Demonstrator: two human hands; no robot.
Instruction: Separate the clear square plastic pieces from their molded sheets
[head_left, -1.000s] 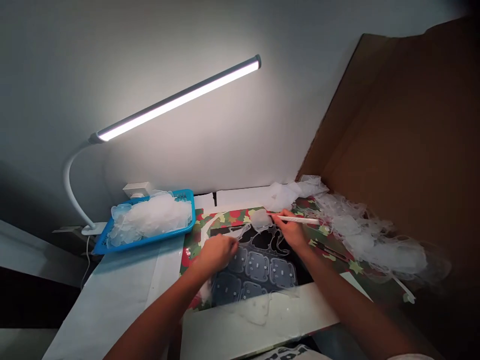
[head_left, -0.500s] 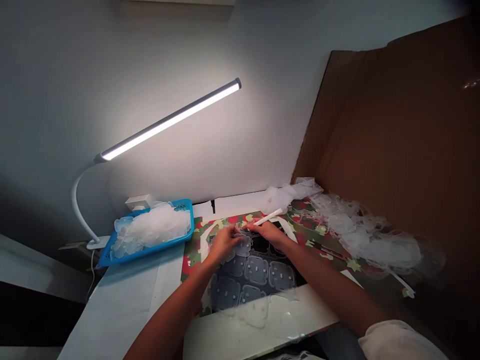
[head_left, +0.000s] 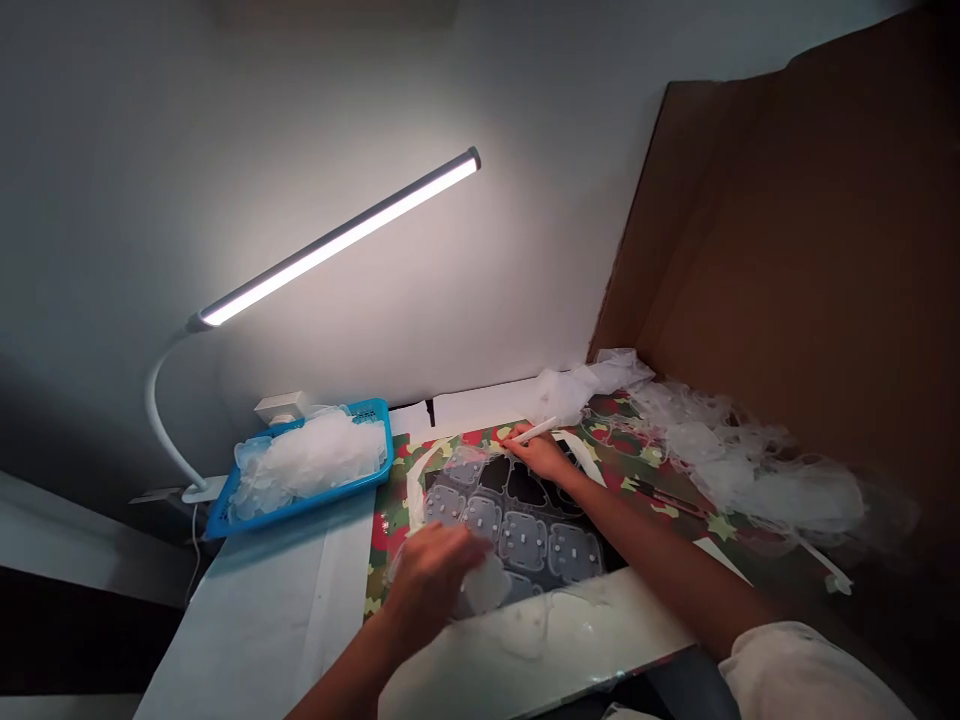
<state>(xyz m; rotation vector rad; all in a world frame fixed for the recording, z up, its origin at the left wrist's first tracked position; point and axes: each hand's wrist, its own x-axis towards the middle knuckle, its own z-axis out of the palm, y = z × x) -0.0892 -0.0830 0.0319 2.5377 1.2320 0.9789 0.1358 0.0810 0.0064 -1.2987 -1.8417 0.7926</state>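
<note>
Holding white stick [head_left: 540, 429]: right hand [head_left: 541, 456] | moulded translucent sheet [head_left: 523, 541]: between both hands [head_left: 433, 575]

1 slanted lamp [head_left: 341, 238] lights the pale wall [head_left: 480, 300] behind it, with a bright halo fading to dim corners. The cardboard [head_left: 810, 240] at right sits in brown shadow. Motion blurs the left hand [head_left: 435, 575]; the right edge looks smeared and stretched.
</note>
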